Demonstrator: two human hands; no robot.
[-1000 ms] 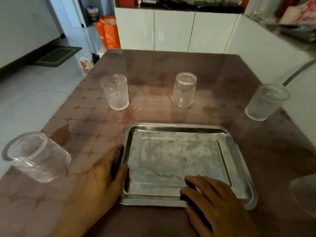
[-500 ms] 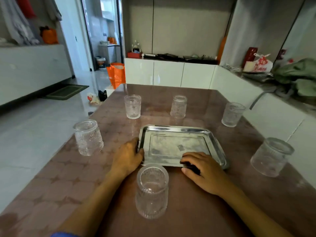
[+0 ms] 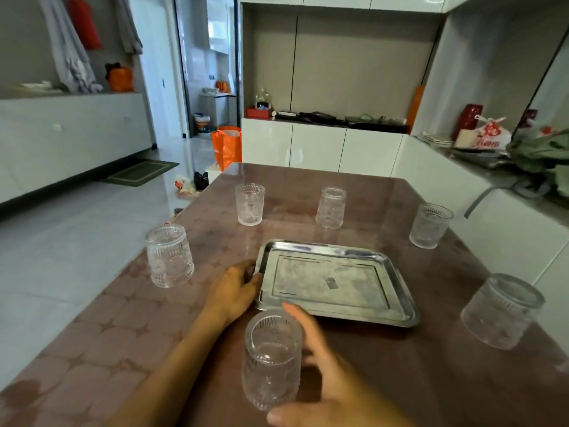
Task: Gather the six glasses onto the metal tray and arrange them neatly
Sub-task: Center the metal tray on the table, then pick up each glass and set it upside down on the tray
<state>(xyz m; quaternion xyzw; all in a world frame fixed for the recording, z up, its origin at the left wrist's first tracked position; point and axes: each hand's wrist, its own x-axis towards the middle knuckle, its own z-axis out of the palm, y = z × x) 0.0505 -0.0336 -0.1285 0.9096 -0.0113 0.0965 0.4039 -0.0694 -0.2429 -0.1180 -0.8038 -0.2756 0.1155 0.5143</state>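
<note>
The empty metal tray (image 3: 308,272) lies in the middle of the brown table. Several ribbed clear glasses stand around it: one nearest me (image 3: 271,359), one at the left edge (image 3: 169,257), two beyond the tray (image 3: 250,204) (image 3: 331,208), and two on the right (image 3: 431,225) (image 3: 502,309). My left hand (image 3: 234,288) grips the tray's left rim. My right hand (image 3: 320,377) curves around the right side of the nearest glass, fingers spread behind it and thumb low at its base; a firm grip is not visible.
The table's left edge (image 3: 129,282) drops to a tiled floor close to the left glass. A white counter (image 3: 492,211) runs along the right side. White cabinets (image 3: 317,149) and an orange bag (image 3: 227,146) stand beyond the far edge.
The view has lifted and pulled back, bringing the nearest glass into sight. My right hand left the tray's front rim and moved back to that glass. My left hand stays at the tray's left rim.
</note>
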